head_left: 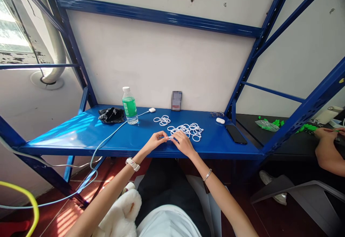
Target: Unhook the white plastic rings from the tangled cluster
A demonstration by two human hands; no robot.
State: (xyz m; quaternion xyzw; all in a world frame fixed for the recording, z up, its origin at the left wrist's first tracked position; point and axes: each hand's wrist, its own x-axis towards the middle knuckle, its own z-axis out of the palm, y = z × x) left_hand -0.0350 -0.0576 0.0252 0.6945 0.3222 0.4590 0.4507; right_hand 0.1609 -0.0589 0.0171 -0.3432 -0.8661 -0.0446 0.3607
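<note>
My left hand point(155, 140) and my right hand point(182, 142) meet near the front edge of the blue shelf table. Between their pinched fingertips is a small white ring point(170, 137), mostly covered by the fingers. Just behind my right hand lies a loose pile of white rings point(196, 130), several overlapping. A smaller group of white rings point(162, 120) sits apart, a bit farther back and to the left. Both hands are closed, fingers bent toward each other.
A water bottle point(130, 107) and a black plastic bag point(111, 115) stand left on the blue table point(67, 136). A propped phone point(176, 101) leans at the wall. Glasses point(217, 114), a white case point(220, 121) and a black phone point(236, 134) lie right. Another person's hand point(326, 133) works at far right.
</note>
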